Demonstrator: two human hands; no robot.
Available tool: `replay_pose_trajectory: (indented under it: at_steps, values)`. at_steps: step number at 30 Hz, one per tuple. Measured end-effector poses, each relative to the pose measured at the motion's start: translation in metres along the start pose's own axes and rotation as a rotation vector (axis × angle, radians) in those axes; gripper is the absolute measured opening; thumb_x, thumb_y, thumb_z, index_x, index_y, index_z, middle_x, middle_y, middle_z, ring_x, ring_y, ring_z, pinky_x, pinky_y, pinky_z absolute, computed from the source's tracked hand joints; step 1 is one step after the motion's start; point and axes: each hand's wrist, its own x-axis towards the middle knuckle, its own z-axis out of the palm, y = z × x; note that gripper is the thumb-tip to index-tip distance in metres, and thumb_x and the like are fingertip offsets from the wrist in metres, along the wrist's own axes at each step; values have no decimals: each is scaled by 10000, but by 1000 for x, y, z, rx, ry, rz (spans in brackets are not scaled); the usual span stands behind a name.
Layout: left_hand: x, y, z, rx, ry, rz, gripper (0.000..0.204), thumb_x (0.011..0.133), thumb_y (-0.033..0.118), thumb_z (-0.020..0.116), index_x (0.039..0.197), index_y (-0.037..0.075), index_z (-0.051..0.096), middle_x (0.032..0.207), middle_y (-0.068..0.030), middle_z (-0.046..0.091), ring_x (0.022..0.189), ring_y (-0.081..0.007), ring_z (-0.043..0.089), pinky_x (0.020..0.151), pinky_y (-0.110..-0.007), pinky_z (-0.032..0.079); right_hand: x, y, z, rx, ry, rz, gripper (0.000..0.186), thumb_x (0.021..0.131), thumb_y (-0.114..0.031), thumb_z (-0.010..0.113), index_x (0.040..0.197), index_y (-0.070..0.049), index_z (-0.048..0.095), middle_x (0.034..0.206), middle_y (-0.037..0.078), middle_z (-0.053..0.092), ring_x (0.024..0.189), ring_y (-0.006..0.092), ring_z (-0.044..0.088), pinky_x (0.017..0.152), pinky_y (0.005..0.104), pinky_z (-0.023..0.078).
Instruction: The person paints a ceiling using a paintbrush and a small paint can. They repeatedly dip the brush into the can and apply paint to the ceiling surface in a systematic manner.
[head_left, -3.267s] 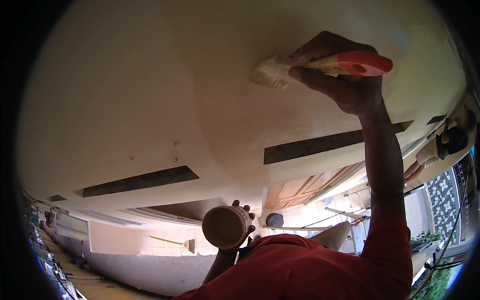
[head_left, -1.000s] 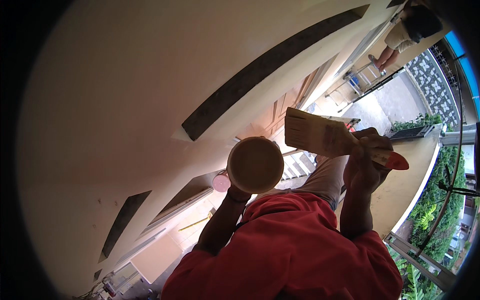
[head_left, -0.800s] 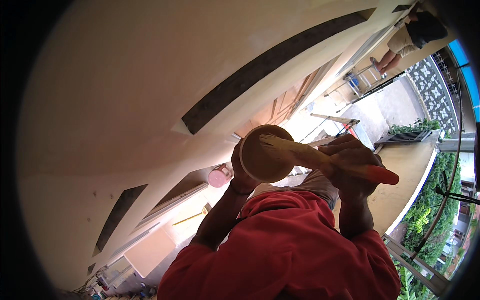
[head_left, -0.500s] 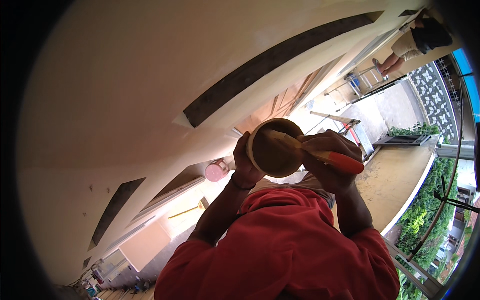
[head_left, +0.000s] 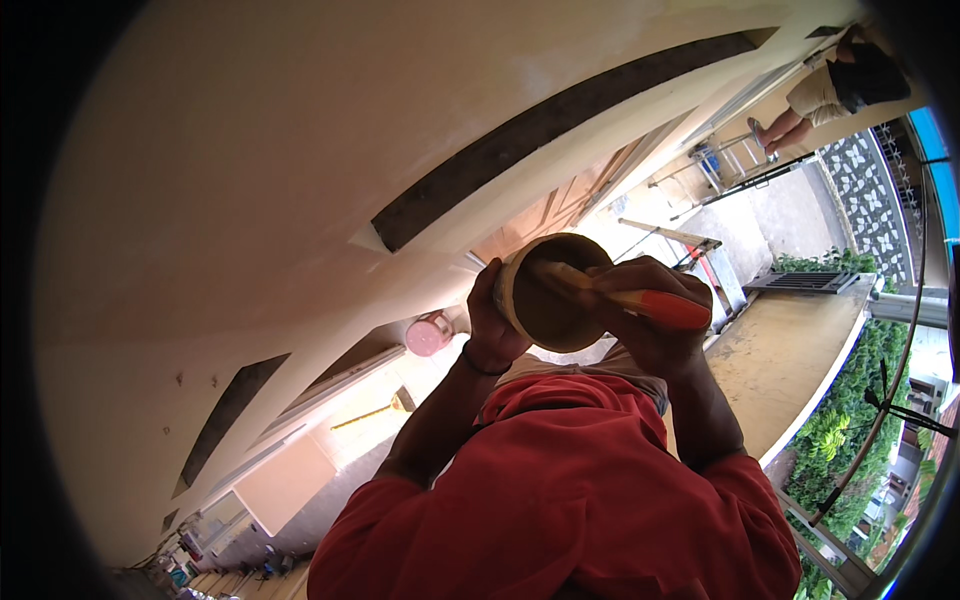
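Brush (head_left: 645, 302) lowered into cup (head_left: 545, 315) since earlier, gripped by right hand (head_left: 660, 332); cup clasped by left hand (head_left: 492, 322); loading presumed, steady lift required.

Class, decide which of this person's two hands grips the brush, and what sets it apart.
The right hand: it grips the orange-ended brush, whereas the left hand holds the round container.

The pale, brightly lit floor (head_left: 368, 440) lies below. A broom (head_left: 365, 416) with a yellow handle rests there; near the floor's inner edge stands a pink round-topped object (head_left: 428, 336), its kind unclear. Toward the far end stands a metal ladder (head_left: 738, 155).
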Motion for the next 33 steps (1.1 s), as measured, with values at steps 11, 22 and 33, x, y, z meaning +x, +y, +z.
replay_pose_trajectory:
  at_steps: [11,22,33]
  values:
    - [2,2,-14,21,-22,19,703,1154,542,419,1606,13,525,1590,-214,606,1487,-387,571,1266,-598,437,-3,-1,-19,500,443,434,179,886,63,835,1025,52,723,913,166,774,605,174,679,530,290,540]
    - [3,-1,-14,22,9,-27,687,1155,531,425,1592,13,540,1564,-217,628,1480,-377,579,1258,-598,445,-27,19,-17,361,350,164,218,885,17,872,1064,42,751,908,133,788,706,204,761,621,317,625]
    - [7,-8,-14,-102,-69,-69,690,1149,521,462,1594,-3,524,1557,-222,631,1461,-357,601,1261,-541,463,5,1,-5,-68,-117,-79,286,851,-53,934,1080,-29,763,913,129,800,744,227,792,653,329,607]
